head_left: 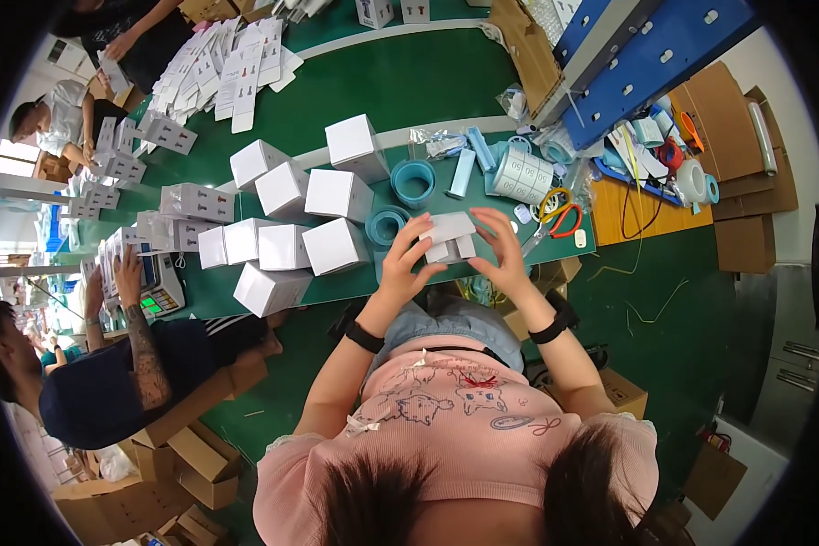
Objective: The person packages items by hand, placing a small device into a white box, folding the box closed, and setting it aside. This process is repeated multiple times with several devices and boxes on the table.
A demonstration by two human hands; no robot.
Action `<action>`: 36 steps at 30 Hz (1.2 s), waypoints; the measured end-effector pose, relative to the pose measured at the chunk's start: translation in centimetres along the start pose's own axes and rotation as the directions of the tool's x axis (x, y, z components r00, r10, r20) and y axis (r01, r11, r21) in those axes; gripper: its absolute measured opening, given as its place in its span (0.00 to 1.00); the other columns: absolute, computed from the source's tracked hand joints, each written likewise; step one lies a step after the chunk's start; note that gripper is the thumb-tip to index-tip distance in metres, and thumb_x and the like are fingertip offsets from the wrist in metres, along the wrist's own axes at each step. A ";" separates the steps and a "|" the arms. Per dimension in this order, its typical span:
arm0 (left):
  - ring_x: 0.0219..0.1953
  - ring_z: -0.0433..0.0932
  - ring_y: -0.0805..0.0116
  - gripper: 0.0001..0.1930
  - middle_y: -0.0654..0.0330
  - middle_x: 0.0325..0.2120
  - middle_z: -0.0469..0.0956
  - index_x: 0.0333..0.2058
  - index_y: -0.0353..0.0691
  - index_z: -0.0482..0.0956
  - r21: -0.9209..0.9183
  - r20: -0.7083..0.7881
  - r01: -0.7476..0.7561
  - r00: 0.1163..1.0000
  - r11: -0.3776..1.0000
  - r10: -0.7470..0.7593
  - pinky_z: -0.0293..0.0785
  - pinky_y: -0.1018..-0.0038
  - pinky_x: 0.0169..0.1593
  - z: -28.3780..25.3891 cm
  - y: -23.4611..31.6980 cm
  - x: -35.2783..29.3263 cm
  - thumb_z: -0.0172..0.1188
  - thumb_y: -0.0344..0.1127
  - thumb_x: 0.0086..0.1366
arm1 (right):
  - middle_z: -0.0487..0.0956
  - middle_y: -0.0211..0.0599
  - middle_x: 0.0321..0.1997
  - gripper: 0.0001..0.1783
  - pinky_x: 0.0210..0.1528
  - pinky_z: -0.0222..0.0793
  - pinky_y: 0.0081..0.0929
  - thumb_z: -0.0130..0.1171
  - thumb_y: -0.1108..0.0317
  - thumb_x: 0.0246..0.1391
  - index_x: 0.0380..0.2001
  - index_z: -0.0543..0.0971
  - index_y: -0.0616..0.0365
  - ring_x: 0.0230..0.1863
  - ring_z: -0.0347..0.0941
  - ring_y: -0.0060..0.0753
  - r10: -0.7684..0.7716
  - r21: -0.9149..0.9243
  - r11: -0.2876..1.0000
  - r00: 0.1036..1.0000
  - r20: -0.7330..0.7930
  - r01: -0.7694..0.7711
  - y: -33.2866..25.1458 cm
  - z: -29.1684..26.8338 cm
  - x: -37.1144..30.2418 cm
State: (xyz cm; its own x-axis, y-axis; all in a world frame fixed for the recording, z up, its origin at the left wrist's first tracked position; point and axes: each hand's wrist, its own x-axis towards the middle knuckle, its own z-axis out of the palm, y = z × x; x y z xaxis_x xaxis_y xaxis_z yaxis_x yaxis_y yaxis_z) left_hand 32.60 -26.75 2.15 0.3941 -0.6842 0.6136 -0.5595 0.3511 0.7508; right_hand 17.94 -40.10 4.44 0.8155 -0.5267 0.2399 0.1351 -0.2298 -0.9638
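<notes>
Close to the front edge of the table, a small white carton (448,232) with its flaps up is held between my two hands. My left hand (405,262) grips its left side, fingers curved around the edge and thumb below. On the opposite side, my right hand (502,257) has its fingers and thumb curved against the carton. What is inside the carton cannot be made out. Just left of my left hand lie two rolls of teal tape (413,182). Several closed white boxes (338,194) stand in a loose group farther left.
Scissors (566,220), a roll of white labels (523,177) and pale blue blocks (461,173) lie right of the tape. A blue metal post (646,77) rises at the far right. Flat cartons (246,73) are heaped at the back left. Co-workers sit along the left, one reaching near a scale (164,287).
</notes>
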 end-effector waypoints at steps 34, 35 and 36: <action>0.50 0.68 0.50 0.20 0.52 0.50 0.70 0.43 0.34 0.75 0.326 0.265 0.091 0.947 0.941 -0.184 0.69 0.64 0.49 -1.3 3.4 3.1 0.62 0.25 0.48 | 0.70 0.45 0.52 0.22 0.53 0.64 0.40 0.65 0.70 0.40 0.43 0.74 0.59 0.57 0.64 0.45 -0.108 -0.267 0.954 0.987 0.117 0.136 1.0 1.1 -0.3; 0.50 0.68 0.50 0.20 0.52 0.50 0.70 0.43 0.34 0.75 0.324 0.268 0.091 0.946 0.942 -0.183 0.69 0.64 0.49 -1.3 3.2 3.1 0.62 0.25 0.48 | 0.70 0.45 0.52 0.21 0.53 0.65 0.39 0.65 0.71 0.40 0.42 0.75 0.59 0.56 0.65 0.45 -0.051 -0.020 0.999 0.998 -0.023 0.050 1.0 1.2 -0.6; 0.51 0.68 0.50 0.21 0.53 0.50 0.70 0.44 0.34 0.75 0.350 0.280 0.044 0.948 0.936 -0.150 0.69 0.64 0.50 -1.2 3.0 3.0 0.63 0.25 0.48 | 0.71 0.44 0.52 0.20 0.53 0.65 0.37 0.64 0.72 0.40 0.41 0.76 0.58 0.55 0.66 0.44 0.041 0.237 0.971 0.989 -0.145 -0.005 0.9 1.3 -0.8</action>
State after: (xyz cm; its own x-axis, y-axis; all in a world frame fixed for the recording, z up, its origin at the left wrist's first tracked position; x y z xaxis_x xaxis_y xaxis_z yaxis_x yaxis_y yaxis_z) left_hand 33.01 -27.00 6.51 0.2532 -0.8804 0.4009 -0.7613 0.0744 0.6441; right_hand 18.12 -38.79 3.24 0.7302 -0.6487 0.2146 0.2604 -0.0262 -0.9651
